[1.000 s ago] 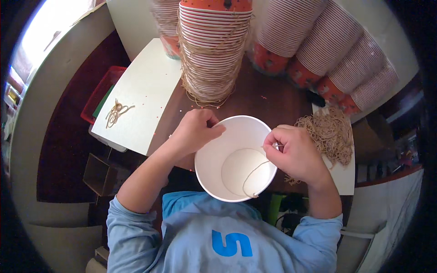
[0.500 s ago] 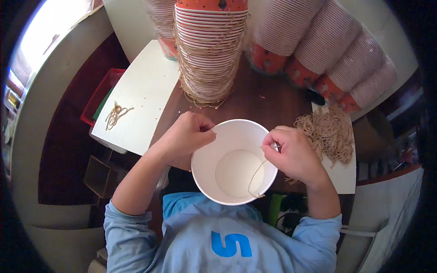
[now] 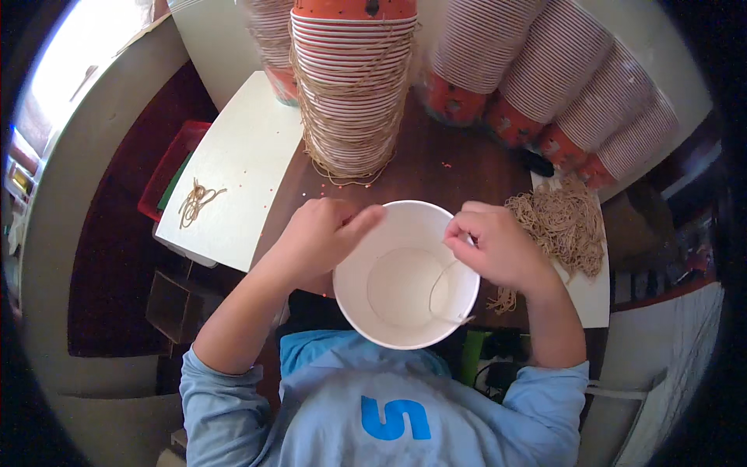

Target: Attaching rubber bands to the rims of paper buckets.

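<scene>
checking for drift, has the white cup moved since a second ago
No, hardly at all. The white cup sits just below the tall cup stack as before, held between left hand and right hand.

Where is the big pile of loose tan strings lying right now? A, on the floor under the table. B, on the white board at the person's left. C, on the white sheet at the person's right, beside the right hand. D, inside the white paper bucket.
C: the big pile of tan strings lies on the white sheet just beyond the right hand; the white paper bucket holds only a single loop.
</scene>
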### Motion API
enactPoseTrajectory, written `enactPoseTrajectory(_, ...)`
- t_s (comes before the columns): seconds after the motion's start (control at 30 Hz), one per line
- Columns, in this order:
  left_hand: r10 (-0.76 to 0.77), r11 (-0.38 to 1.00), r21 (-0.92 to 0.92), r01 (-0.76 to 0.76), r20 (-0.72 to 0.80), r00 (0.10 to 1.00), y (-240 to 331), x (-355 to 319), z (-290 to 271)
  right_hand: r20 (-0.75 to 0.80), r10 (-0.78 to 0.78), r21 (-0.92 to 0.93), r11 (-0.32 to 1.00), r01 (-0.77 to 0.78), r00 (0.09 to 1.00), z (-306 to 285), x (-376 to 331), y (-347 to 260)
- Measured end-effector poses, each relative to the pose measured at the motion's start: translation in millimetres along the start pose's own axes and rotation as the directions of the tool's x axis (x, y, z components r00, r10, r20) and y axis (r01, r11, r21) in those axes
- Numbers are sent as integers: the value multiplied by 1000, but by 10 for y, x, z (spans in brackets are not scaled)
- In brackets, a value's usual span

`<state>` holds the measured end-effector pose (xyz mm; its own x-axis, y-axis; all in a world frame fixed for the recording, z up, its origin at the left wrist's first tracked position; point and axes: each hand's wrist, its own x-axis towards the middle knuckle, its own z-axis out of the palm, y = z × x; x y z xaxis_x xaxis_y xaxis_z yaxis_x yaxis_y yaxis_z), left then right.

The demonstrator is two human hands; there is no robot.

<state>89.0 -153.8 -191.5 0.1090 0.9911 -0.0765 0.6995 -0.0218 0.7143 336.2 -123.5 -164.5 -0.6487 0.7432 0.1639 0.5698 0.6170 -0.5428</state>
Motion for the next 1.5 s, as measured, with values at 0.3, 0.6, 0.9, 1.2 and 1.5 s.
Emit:
enactPoseTrajectory(0.3, 43, 985, -162, -54, -70, 997, -108, -112, 163, -156, -179, -58, 983, 172, 971, 126, 224, 193)
enactPoseTrajectory(0.6, -48, 873, -483, 64, 45, 998, -152, -143, 175, 98, 70, 317, 943, -98, 993, 455, 311, -197)
enactPoseTrajectory(0.9, -69, 824, -561, 75, 31, 997, -275, -220, 126, 119, 203, 460, 856, -235, 972, 663, 409, -205)
enactPoseTrajectory(1.2, -55, 835, -547, 48, 3, 998, -306, -245, 120, 100, 219, 463, 853, -240, 971, 705, 414, -213)
enactPoseTrajectory(1.5, -35, 884, -466, 32, 2, 999, -308, -258, 102, 114, 238, 481, 837, -263, 965, 750, 448, -220)
